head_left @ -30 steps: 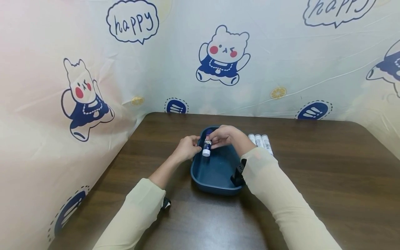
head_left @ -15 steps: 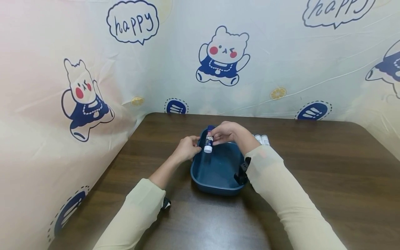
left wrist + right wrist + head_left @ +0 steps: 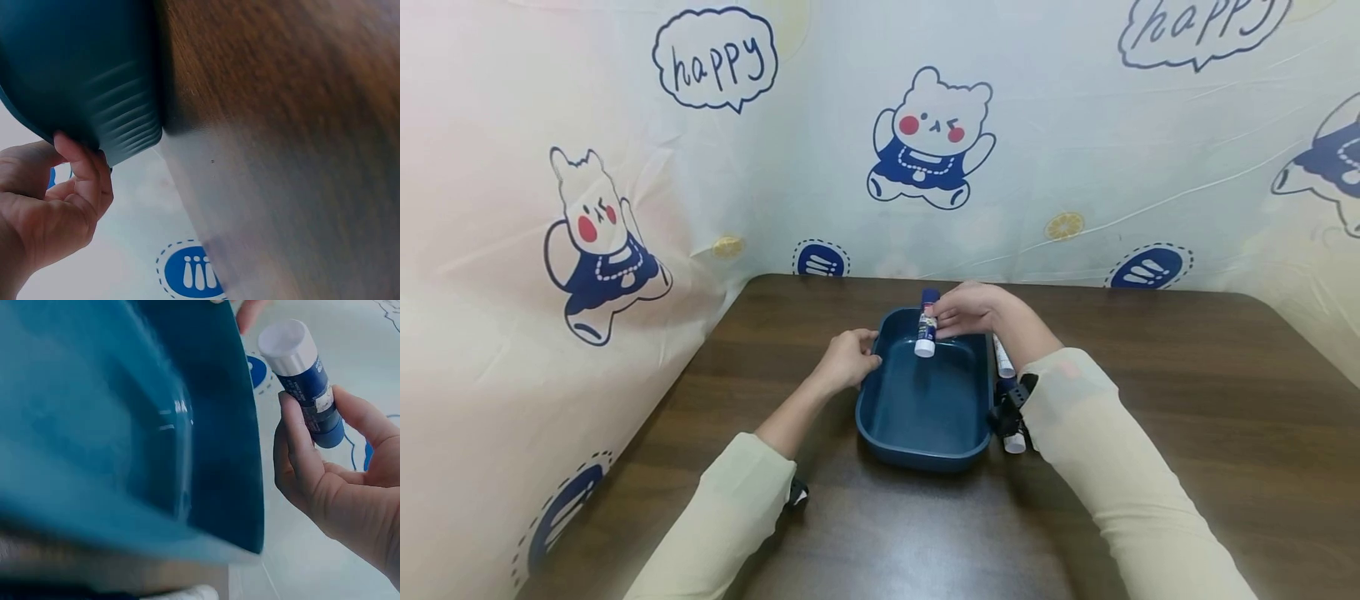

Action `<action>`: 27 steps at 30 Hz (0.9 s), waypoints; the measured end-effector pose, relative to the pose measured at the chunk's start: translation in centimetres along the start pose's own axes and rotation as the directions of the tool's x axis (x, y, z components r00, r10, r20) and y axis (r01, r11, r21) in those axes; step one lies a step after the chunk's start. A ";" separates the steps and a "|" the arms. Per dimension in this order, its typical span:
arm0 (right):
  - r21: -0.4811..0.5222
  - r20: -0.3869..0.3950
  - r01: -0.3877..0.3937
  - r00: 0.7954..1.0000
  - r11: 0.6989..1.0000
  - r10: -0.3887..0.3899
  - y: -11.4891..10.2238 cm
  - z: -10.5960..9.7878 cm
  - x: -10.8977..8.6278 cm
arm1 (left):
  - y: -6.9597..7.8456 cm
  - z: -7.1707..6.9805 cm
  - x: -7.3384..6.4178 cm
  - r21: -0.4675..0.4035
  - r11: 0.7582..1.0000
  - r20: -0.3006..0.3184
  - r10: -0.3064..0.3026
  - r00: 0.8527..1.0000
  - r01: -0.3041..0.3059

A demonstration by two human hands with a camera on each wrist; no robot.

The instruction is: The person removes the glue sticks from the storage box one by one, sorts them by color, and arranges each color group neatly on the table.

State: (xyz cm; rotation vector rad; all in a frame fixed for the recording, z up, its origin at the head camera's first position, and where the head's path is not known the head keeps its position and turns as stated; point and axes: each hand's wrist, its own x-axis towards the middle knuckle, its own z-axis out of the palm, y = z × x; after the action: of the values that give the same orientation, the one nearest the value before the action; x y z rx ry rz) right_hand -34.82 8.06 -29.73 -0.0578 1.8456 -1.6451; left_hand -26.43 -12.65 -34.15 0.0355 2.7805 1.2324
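In the head view my right hand (image 3: 972,310) holds a glue stick (image 3: 927,323) with a dark blue label, its blue cap up and its white end down. It hangs over the far part of a deep blue tray (image 3: 925,457). The right wrist view shows the glue stick (image 3: 306,384) pinched between thumb and fingers, apart from the tray's wall (image 3: 222,425). At the tray's left side my left hand (image 3: 846,358) grips the rim. Seen from the left wrist, that hand (image 3: 59,194) has its fingers against the ribbed outer wall (image 3: 122,119).
More glue sticks lie on the table to the right of the tray, partly hidden by my right forearm; the white end (image 3: 1015,443) of one shows. The wooden table (image 3: 1150,375) meets a printed cloth backdrop (image 3: 1075,150) at its far edge.
My right hand has lifted the glue stick from near the tray's left wall and carried it right and toward the far side. The left hand stays on the rim.
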 end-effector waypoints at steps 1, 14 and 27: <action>-0.005 0.004 0.003 1.000 1.000 -0.003 0.0 -0.2 -0.1 | -0.1 0.0 0.0 -0.002 1.000 0.000 0.003 1.000 -0.003; -0.034 0.030 0.059 0.998 0.998 -0.058 -0.4 -2.7 -2.3 | -0.3 0.0 0.0 -0.020 1.000 0.006 -0.003 1.000 0.003; -0.116 0.069 0.102 0.993 0.988 -0.095 0.3 -5.1 -4.7 | -0.4 -0.2 0.1 -0.014 1.000 0.009 0.005 1.000 -0.004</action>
State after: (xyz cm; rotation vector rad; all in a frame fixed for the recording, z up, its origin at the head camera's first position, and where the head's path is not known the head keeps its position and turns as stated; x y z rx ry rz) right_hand -33.54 14.63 -27.96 -0.2534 1.9180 -1.5789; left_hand -26.54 -13.06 -34.32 0.0464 2.7651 1.2495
